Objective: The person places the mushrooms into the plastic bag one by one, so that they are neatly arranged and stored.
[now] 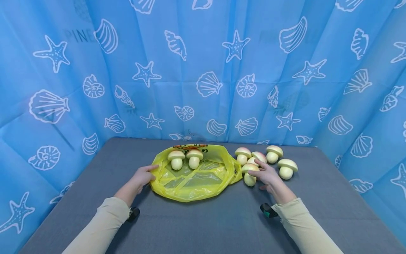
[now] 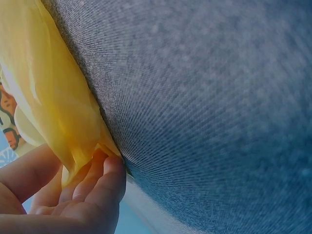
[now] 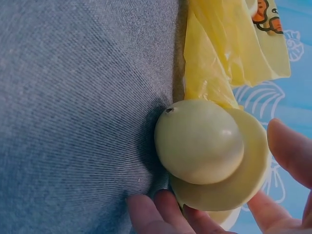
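A yellow plastic bag lies on the table with its mouth spread wide. Two toy mushrooms with pale stems, one beside the other, sit inside toward the back. My left hand pinches the bag's left edge; in the left wrist view the yellow film passes between thumb and fingers. On the right, my right hand is at the nearest loose mushroom, just beside the bag. In the right wrist view its fingers lie by the cap, while the thumb stands apart from it.
Around my right hand are several more mushrooms: a pink-tinged one by the bag, one farther back, and one to the right. A grey cloth covers the table. Behind hangs a blue curtain with shell prints.
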Demonstrator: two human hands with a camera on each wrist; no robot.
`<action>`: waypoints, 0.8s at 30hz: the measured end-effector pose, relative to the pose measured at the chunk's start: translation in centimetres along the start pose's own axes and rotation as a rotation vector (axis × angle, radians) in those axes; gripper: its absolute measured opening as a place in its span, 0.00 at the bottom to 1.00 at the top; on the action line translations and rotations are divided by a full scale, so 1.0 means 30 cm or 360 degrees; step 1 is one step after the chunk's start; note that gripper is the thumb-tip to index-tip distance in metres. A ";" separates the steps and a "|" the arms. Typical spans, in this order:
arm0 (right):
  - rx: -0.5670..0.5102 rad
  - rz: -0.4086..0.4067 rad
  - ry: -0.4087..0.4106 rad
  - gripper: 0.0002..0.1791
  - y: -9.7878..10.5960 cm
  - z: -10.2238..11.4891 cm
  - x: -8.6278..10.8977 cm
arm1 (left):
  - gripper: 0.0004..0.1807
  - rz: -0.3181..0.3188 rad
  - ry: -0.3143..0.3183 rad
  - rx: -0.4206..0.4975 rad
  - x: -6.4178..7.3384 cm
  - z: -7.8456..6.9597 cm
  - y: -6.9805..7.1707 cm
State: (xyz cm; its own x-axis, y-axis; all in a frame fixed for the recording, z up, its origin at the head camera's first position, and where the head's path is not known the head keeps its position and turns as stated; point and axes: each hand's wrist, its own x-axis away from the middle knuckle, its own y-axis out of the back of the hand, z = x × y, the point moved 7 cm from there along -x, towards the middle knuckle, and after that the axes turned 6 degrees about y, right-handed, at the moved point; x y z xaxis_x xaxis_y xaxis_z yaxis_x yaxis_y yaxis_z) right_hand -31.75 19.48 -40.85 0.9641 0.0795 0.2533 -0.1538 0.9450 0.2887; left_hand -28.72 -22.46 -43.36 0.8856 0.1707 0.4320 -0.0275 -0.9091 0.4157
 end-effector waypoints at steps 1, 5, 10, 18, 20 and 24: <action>0.0004 -0.0001 -0.0001 0.40 -0.001 0.001 0.000 | 0.33 0.0000 0.0003 -0.0001 -0.001 0.000 0.000; 0.0019 -0.0008 -0.0004 0.40 -0.002 0.001 -0.004 | 0.33 -0.0001 0.0019 0.0002 -0.003 0.003 0.001; 0.0029 -0.0010 -0.0017 0.40 -0.002 -0.002 -0.009 | 0.33 -0.0005 0.0025 0.0003 -0.002 0.004 0.001; 0.0052 -0.0008 -0.0027 0.40 -0.003 -0.011 -0.019 | 0.33 0.0005 0.0008 -0.0005 0.004 0.002 0.001; 0.0058 -0.0012 -0.0029 0.40 -0.003 -0.014 -0.022 | 0.33 0.0007 0.0010 -0.0007 0.004 0.001 0.001; 0.0076 -0.0016 -0.0027 0.38 -0.004 -0.015 -0.027 | 0.33 0.0014 0.0015 -0.0004 0.004 0.002 0.002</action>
State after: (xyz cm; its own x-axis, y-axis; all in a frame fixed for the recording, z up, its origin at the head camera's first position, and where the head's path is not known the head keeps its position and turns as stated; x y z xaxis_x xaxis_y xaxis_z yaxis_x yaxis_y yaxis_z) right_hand -32.41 19.45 -41.49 0.9619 0.0644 0.2657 -0.1547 0.9295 0.3348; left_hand -28.60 -22.51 -43.35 0.8810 0.1663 0.4430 -0.0363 -0.9097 0.4137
